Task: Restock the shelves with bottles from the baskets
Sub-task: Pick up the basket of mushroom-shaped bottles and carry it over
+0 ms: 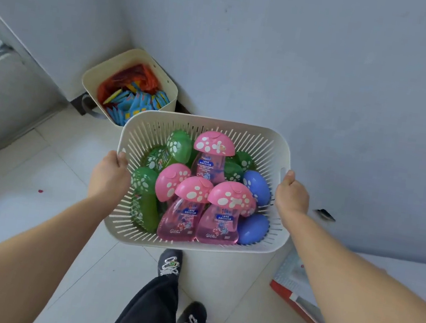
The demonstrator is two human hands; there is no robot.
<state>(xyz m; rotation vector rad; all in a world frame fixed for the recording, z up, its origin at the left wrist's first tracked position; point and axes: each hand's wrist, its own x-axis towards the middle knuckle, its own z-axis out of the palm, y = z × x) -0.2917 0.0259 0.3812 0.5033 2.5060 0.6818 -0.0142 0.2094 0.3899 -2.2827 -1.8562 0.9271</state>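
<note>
I carry a white slotted basket (269, 145) in front of me, above the floor. My left hand (109, 173) grips its left rim and my right hand (291, 193) grips the handle slot on its right side. Inside lie mushroom-shaped bottles: several pink ones (222, 212) in the middle and front, several green ones (146, 195) at the left and back, and two blue ones (256, 187) at the right. No shelf is in view.
A second cream basket (100, 75) with blue and yellow packets and red wrapping stands on the floor in the corner. Grey walls rise ahead and to the right. A grey cabinet (2, 102) is at the left. A red-edged box (294, 292) lies at the lower right. My feet are below the basket.
</note>
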